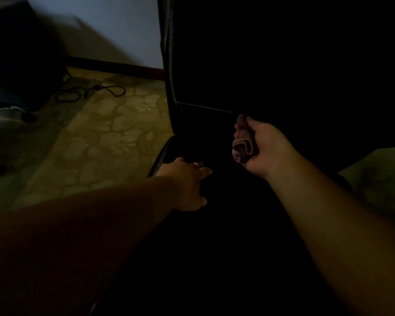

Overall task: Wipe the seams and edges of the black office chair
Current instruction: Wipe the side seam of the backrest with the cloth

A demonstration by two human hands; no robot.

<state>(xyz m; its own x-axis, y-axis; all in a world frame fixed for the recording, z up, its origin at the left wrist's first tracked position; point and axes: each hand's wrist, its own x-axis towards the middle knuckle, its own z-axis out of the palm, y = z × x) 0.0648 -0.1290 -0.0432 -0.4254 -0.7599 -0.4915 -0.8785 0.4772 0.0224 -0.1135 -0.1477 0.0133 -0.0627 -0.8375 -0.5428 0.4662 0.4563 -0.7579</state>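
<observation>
While your right hand is gripping the bunched cloth at the black chair backrest seam, your left hand is resting loose-fingered on the seat edge.

In dim light the black office chair fills the middle and right of the head view. The right hand grips a bunched dark cloth just below a horizontal seam on the backrest. The left hand rests on the seat's left edge, fingers spread. A black cable lies coiled on the patterned carpet to the left.
</observation>
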